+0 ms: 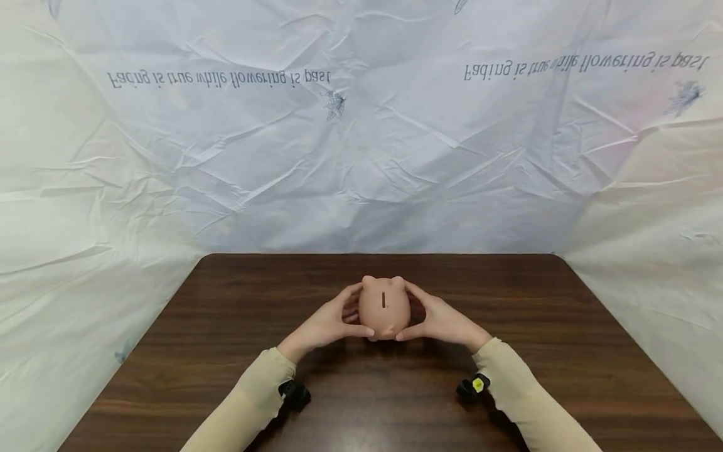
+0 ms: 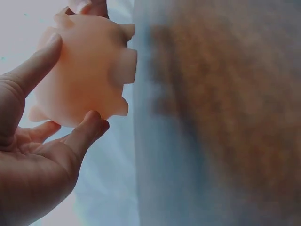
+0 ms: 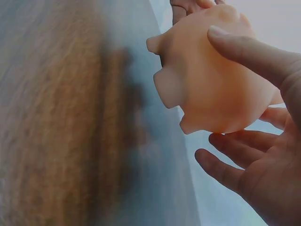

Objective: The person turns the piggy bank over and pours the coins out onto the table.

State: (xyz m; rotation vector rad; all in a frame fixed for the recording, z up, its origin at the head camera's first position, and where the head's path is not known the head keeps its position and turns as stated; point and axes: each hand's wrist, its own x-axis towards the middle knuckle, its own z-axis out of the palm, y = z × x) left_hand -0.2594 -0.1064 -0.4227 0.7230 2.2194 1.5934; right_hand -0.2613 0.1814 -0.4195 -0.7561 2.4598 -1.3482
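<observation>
A pink piggy bank (image 1: pixel 384 311) is held between both hands over the far middle of the table, its dark coin slot facing up. My left hand (image 1: pixel 330 320) grips its left side, thumb at the near end and fingers round the far side. On the other side my right hand (image 1: pixel 443 320) grips it the same way. In the left wrist view the feet of the piggy bank (image 2: pixel 89 70) stand apart from the wooden surface. The right wrist view shows the thumb pressed on the piggy bank (image 3: pixel 221 84) and the fingers along its far side.
The dark brown wooden table (image 1: pixel 384 402) has rounded far corners. Behind it and along both sides hangs a creased pale sheet (image 1: pixel 350 169) with printed words. A black wrist device (image 1: pixel 295 395) sits by the left sleeve, another device (image 1: pixel 473 387) by the right.
</observation>
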